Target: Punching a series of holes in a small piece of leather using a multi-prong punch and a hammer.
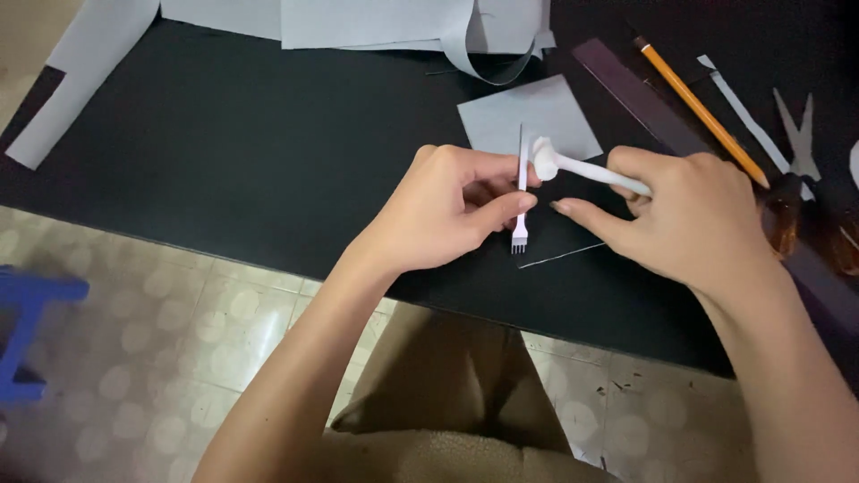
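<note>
Black work mat [268, 152] covers the table under me and fills most of the view; tiled floor shows below its near edge, with a blue stool [27, 331] at far left. Grey sheets [385, 22] lie along the mat's far edge, one long grey strip [85, 76] angling off the left corner. A dark flat bar [635, 94] runs diagonally at upper right, an orange pencil [698, 107] just beside it, then a narrow pale offcut [747, 121] and scissors [796, 143].

A small grey square [528, 116] lies just beyond my hands.

My left hand [447, 210] is closed, thumb and forefinger pinching a pronged chisel [521, 197] held upright, its tines [519, 244] down on a dark piece [559, 237] whose pale edge shows as a thin line on the mat. Whether the tines bite in, I cannot tell.

My right hand [680, 219] is curled around the handle of a small white mallet [573, 165]. The mallet head sits against the top of the chisel shaft, touching or nearly so. Right forefinger extended toward the chisel, not reaching it.
</note>
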